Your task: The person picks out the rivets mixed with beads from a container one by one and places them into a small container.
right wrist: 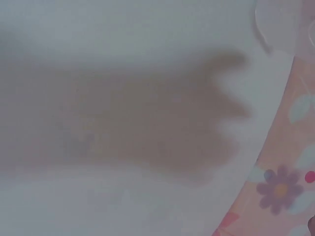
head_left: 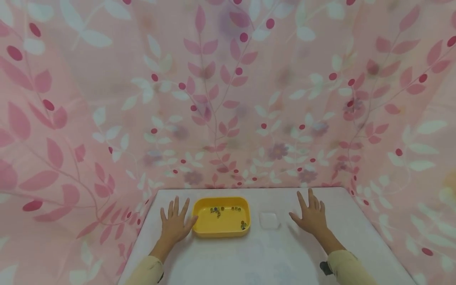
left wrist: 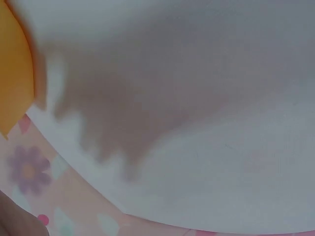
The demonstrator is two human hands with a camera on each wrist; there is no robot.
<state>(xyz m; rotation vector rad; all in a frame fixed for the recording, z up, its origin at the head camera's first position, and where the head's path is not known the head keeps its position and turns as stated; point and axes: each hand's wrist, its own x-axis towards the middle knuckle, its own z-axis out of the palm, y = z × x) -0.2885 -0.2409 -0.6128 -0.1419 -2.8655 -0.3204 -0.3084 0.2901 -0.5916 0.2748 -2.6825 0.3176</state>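
Note:
My left hand point(head_left: 173, 223) is spread beside a yellow tray point(head_left: 221, 232), its thumb overlapping the tray's left rim in the head view. Several small round beads point(head_left: 236, 208) lie in the tray, in groups at the back and at the front right corner. To the right of the tray stands a small clear square dish point(head_left: 269, 220). My right hand point(head_left: 312, 219) is held with fingers apart to the right of that dish and holds nothing. In the left wrist view the tray point(left wrist: 15, 69) shows at the left edge; in the right wrist view the clear dish point(right wrist: 283, 24) sits at the top right.
A white-covered table point(head_left: 228, 261) bears the tray and dish. Pink leaf-patterned cloth point(head_left: 221, 118) hangs behind it and along both sides. Shadows of the hands fall on the tabletop in both wrist views.

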